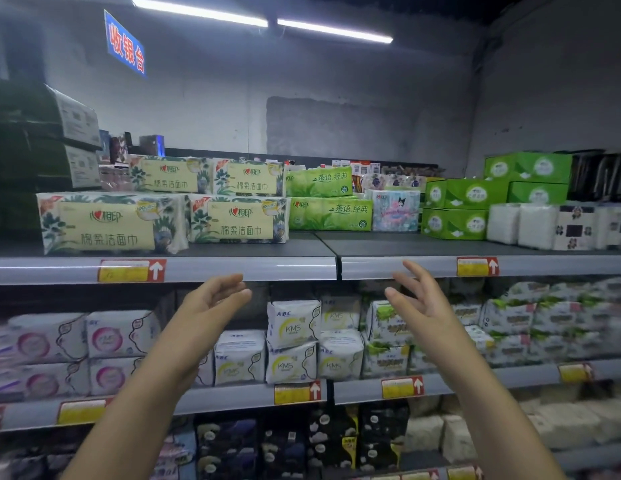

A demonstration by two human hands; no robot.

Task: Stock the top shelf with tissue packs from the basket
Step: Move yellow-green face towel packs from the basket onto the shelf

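Hovering just below the top shelf [253, 249], the left hand [209, 303] and right hand [423, 301] hold nothing, with fingers apart and loosely bent. On that shelf sit floral tissue packs [110, 223] printed 心相印 棉柔洁面巾, beside green packs [331, 213] marked 茶语 经典. On the shelf below, white packs [292, 323] read ABC KMS. A blue sign [125, 45] says 收银台.

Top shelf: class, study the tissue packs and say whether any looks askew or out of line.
The front-left floral tissue pack sits further forward than the neighbouring floral pack and looks slightly turned, breaking the row. Nothing looks spilled or torn.
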